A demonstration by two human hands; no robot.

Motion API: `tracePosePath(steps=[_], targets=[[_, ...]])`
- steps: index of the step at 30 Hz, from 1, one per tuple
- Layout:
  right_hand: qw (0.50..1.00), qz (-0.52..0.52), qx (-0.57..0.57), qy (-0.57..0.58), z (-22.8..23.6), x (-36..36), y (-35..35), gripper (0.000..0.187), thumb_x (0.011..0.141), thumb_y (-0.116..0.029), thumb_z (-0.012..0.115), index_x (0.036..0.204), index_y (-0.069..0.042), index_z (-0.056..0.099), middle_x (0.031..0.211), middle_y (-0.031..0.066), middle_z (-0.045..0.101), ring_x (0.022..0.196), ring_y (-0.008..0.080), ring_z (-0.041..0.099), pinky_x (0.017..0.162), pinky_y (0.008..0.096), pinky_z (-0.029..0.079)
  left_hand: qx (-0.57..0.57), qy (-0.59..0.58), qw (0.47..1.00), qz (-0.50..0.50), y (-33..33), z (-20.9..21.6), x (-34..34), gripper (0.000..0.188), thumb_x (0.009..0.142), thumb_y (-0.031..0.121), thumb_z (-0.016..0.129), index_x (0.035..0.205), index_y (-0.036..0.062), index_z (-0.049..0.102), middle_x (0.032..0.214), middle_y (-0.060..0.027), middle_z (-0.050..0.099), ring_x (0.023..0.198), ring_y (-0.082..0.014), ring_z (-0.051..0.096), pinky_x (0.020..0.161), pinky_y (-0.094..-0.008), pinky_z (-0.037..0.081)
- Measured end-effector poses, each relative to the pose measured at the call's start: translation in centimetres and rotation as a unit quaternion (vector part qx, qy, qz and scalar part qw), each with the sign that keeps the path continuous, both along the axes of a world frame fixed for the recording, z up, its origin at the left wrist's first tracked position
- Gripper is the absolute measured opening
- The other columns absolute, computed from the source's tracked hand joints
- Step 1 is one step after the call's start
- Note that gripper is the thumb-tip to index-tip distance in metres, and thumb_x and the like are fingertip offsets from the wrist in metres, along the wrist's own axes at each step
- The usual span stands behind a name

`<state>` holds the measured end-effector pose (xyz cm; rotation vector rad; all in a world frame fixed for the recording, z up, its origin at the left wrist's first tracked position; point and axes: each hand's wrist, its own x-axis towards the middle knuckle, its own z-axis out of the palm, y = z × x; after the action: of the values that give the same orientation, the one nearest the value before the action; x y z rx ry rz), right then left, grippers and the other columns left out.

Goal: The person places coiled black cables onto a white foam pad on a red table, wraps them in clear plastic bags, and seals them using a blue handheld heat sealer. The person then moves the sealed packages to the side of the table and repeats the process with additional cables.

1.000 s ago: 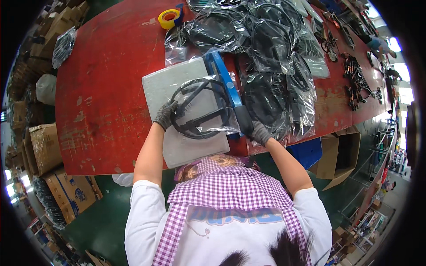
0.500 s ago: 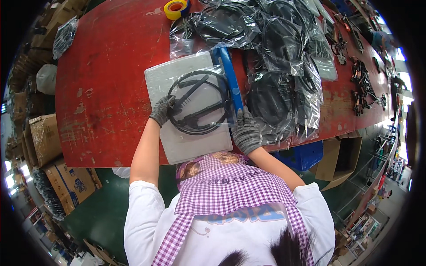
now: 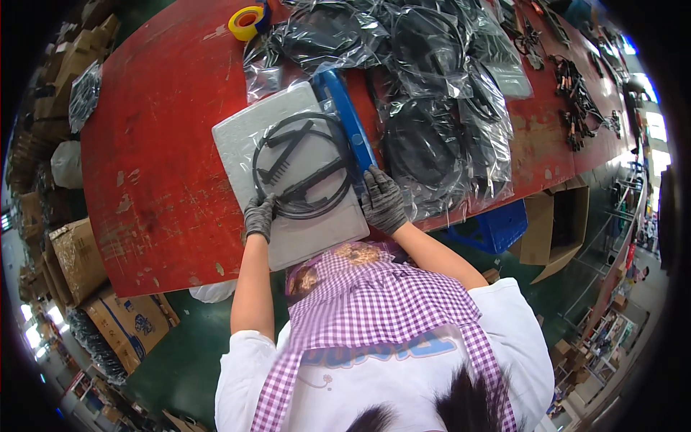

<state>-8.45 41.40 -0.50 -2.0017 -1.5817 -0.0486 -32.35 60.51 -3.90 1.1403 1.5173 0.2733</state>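
- Red table: I see a scuffed, worn top.
- Yellow tape roll: at the table's far edge.
- Heap of bagged black cables: clear plastic bags, overlapping, on the table's right half.
- Loose cable bundles: far right on the table.
- Blue crate: below the table's near edge.
- Cardboard boxes: stacked on the floor, left.
- Open carton: just beside the crate.

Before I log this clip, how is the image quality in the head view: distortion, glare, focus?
Head view: strong fisheye, the red table edges bow and the corners go black; glare streaks the clear plastic bags; the centre is sharp, both gloved hands, left hand and right hand, crisp on the bagged cable coil.
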Motion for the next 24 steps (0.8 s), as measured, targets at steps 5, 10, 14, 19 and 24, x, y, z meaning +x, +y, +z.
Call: tracePosePath(steps=[5,10,14,19,24], targets=[[1.000,-0.003,0.002,0.002,-0.2,0.0,-0.1,0.047,0.068,-0.014,0.053,0.112,0.001,0.043,0.114,0.0187,0.044,0.099,0.0347,0.047,0.083,0.0430,0.040,-0.098,-0.139,0.972,0.163,-0.7,-0.2,0.1,0.017,0.075,0.012,0.061,0.091,0.0059,0.060,0.075,-0.0027,0.060,0.064,-0.0113,0.053,0.057,-0.0245,0.042],[1.000,0.001,0.011,0.010,0.1,0.0,-0.1,0.047,0.068,-0.013,0.053,0.112,0.001,0.044,0.114,0.0187,0.045,0.098,0.0348,0.048,0.083,0.0429,0.040,-0.103,-0.162,0.968,0.162,-0.7,0.4,0.2,0.012,0.075,0.010,0.060,0.087,0.0069,0.060,0.075,-0.0020,0.060,0.062,-0.0107,0.053,0.054,-0.0232,0.042],[1.000,-0.001,0.010,0.012,0.0,0.1,-0.3,0.047,0.068,-0.013,0.053,0.112,0.001,0.044,0.113,0.0190,0.045,0.098,0.0349,0.048,0.083,0.0426,0.040,-0.155,-0.191,0.959,0.138,-0.2,0.4,0.2,0.010,0.075,0.011,0.060,0.085,0.0080,0.060,0.074,-0.0010,0.060,0.062,-0.0110,0.054,0.053,-0.0232,0.041],[1.000,-0.004,0.013,0.015,0.0,0.1,-0.3,0.046,0.068,-0.013,0.053,0.112,0.001,0.045,0.114,0.0187,0.045,0.099,0.0349,0.048,0.083,0.0423,0.041,-0.126,-0.169,0.966,0.150,-0.5,-1.6,0.2,0.013,0.078,0.016,0.057,0.089,0.0094,0.060,0.081,-0.0020,0.059,0.068,-0.0126,0.051,0.059,-0.0261,0.039],[1.000,-0.007,0.018,0.017,-0.2,0.1,-0.5,0.045,0.068,-0.012,0.052,0.111,0.000,0.046,0.114,0.0185,0.045,0.100,0.0338,0.047,0.085,0.0414,0.040,-0.129,-0.143,0.975,0.114,0.0,-1.4,0.1,0.014,0.074,0.012,0.063,0.087,0.0089,0.058,0.076,-0.0017,0.059,0.064,-0.0121,0.053,0.050,-0.0233,0.040]])
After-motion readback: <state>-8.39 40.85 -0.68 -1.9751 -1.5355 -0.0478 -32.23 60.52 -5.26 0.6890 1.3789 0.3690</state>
